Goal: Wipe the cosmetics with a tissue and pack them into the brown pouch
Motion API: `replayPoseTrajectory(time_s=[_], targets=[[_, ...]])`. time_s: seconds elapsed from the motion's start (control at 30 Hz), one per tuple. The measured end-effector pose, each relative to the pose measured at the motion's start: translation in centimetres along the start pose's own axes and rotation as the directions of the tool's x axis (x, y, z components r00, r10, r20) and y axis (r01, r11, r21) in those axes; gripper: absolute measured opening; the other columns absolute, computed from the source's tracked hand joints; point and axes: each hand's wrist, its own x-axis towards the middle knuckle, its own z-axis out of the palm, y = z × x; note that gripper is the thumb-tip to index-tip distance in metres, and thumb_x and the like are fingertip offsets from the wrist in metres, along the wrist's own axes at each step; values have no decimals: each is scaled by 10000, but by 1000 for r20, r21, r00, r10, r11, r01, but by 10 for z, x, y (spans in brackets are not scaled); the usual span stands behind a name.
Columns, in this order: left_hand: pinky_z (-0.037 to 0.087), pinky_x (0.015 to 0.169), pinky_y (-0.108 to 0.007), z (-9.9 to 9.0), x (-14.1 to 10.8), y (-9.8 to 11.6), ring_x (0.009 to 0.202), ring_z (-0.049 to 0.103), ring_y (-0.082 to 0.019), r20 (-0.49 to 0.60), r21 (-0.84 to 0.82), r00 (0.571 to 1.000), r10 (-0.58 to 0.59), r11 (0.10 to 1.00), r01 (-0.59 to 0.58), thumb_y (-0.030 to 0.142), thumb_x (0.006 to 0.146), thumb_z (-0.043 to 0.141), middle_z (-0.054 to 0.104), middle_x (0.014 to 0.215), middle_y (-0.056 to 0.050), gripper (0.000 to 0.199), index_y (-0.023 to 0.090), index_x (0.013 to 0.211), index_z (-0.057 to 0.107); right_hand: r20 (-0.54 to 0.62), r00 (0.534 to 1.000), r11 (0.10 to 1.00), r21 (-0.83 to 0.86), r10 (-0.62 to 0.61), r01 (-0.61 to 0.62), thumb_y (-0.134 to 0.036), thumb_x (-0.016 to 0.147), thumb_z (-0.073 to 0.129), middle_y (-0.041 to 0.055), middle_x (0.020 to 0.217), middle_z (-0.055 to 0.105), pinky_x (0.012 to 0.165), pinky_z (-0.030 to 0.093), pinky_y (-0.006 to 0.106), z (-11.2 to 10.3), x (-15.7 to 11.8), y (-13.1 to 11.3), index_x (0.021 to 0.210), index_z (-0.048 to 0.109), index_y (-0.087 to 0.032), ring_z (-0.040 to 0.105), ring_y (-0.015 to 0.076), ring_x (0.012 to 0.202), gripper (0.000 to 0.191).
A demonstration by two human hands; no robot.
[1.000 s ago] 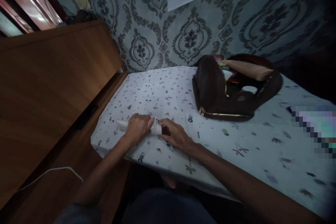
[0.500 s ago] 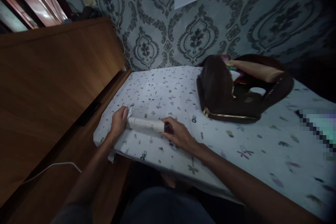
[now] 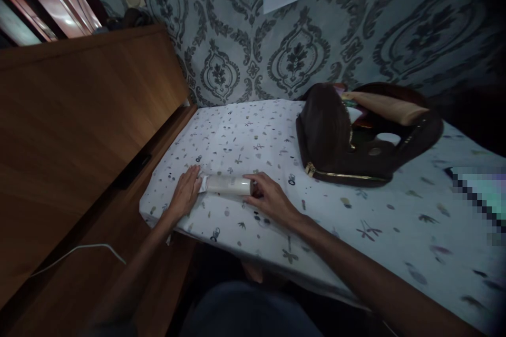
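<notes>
The left hand, curled before, now spreads nearly flat at one end of the pale tube on the spotty cloth, and the right hand (fingers bent) holds the other.

White cylinder: showing a smooth, pale side with a soft shine and faint print, too small to read.
Pose: lying lengthwise on its side, running left to right.
Left end: meeting a crumpled white wrapping, partly hidden.
Right end: looking darker, partly covered.
Place: resting on the printed cloth, toward its near edge.
</notes>
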Motion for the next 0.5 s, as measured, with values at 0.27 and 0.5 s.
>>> replayPoseTrajectory(time_s=[0.27,0.5], targets=[[356,1163,-510,3,-30,-6,1460,318,-255,-104,24,993,62,998,-60,320,1027,309,378,1547,-178,510,166,1513,292,-25,1000,995,-102,-2,-1,-226,732,720,31,895,646,647,513,290,1,-2,-7,1109,640,-212,601,163,710,385],[316,1187,-521,9,-10,22,1440,361,-240,-201,28,965,167,986,-165,218,1016,343,527,1441,-133,431,200,1442,401,-60,995,996,-48,79,-82,-319,725,708,-1,747,644,572,483,260,0,-4,-17,1025,645,-189,587,148,621,333]])
